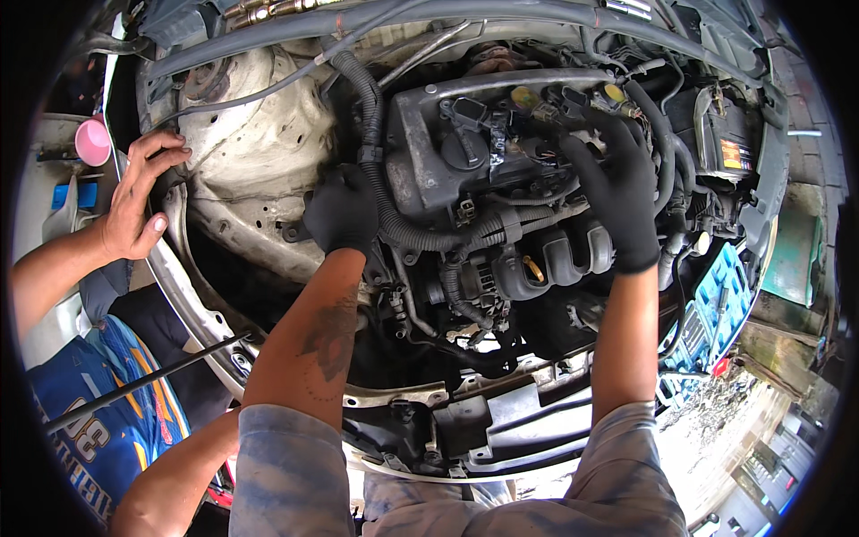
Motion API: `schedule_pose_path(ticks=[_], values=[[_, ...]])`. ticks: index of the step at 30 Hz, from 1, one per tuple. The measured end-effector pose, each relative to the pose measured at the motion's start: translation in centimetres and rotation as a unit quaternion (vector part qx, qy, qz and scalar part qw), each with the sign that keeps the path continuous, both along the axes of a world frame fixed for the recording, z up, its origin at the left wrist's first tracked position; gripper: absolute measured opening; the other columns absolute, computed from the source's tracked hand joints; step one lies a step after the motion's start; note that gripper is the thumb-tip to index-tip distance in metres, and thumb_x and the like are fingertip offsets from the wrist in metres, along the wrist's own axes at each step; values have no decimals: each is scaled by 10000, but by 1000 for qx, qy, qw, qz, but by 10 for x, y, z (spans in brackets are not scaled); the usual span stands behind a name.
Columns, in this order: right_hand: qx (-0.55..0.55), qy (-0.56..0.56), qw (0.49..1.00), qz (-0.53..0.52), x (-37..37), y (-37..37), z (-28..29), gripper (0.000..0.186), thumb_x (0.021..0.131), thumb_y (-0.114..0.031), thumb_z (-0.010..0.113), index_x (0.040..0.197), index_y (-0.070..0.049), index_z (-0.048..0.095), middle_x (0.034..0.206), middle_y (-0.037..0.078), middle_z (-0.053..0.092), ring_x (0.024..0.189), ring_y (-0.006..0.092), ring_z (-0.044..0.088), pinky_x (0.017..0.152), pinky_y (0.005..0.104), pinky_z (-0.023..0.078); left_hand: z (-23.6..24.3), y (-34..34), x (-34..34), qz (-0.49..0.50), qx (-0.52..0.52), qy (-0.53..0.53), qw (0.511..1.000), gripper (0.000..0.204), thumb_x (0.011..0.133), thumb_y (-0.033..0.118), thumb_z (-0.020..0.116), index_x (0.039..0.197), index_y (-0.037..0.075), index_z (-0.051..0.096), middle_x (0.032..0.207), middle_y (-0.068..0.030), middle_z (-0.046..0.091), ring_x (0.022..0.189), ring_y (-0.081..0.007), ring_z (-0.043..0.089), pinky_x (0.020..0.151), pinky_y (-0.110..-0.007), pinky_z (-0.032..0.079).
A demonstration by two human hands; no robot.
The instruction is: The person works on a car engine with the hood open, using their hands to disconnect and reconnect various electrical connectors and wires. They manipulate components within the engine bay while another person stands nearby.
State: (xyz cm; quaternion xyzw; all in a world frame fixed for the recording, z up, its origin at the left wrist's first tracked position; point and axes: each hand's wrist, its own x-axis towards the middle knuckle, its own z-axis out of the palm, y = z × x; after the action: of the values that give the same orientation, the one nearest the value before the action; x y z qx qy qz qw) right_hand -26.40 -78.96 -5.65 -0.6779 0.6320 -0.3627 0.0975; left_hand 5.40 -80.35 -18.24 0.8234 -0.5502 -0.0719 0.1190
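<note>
My left hand [342, 211], in a black glove, is closed with its fingers curled away from view, beside the thick corrugated hose [390, 192]. What it grips, if anything, is hidden. Over the right end of the engine cover [419, 152], my right hand [619, 192], also gloved in black, has its fingers and thumb apart, near the wiring and connectors [546, 112]. A round black oil cap [463, 150] sits on the cover between my hands. Below the right hand lies the black intake manifold [559, 259].
Another person's bare hand [143, 192] rests on the left fender edge. A thin prop rod [148, 385] crosses the lower left. The battery [723, 134] stands at the right, with a blue tool case [716, 309] below it. A pink cup [92, 142] is far left.
</note>
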Motion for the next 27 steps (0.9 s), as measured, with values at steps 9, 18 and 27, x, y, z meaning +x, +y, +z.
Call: schedule_pose_path(ticks=[9,18,27], values=[[-9,54,991,-123,44,49,-60,248,933,-250,682,1068,-47,731,1121,188,711,1046,385,641,976,511,459,12,0,-8,6,-12,41,999,527,1002,462,431,1014,36,740,970,-255,741,928,-473,708,850,-578,542],[-3,40,986,-159,58,20,-55,170,900,-300,719,964,-144,738,878,65,762,870,317,706,885,476,463,-4,-1,-4,-1,-36,-18,999,450,996,396,435,922,62,727,878,-209,747,848,-463,696,772,-570,550],[46,-59,985,-154,53,1,-64,226,873,-366,750,848,-141,761,729,64,739,692,297,723,686,409,538,-3,-2,-1,-6,-24,17,1000,520,1000,463,452,954,41,751,938,-242,742,903,-471,708,828,-571,543]])
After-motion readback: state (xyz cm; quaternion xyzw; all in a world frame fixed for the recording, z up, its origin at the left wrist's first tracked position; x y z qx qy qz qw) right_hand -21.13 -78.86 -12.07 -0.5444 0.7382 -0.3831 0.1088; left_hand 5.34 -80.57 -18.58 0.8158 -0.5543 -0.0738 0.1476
